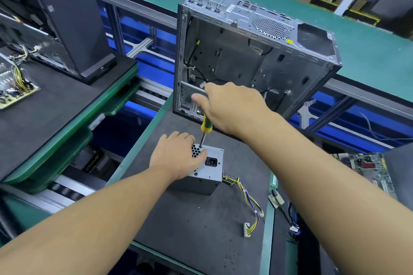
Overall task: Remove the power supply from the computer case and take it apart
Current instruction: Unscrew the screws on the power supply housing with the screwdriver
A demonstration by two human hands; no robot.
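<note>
Head view: the power supply [215, 173] sits outside the case on the dark desk [190, 219], socket face up, with its yellow-and-black cable bundle [248, 203] trailing off to the right. The left grip [176, 158] clasps its near-left corner, thumb across the honeycomb vent. The right grip [232, 107] is wrapped round a green-and-yellow screwdriver [205, 124] — shaft nearly upright, tip on the supply's top face beside the vent. Just behind stands the open computer case [245, 56] — a circuit board [366, 167] lies far right.
</note>
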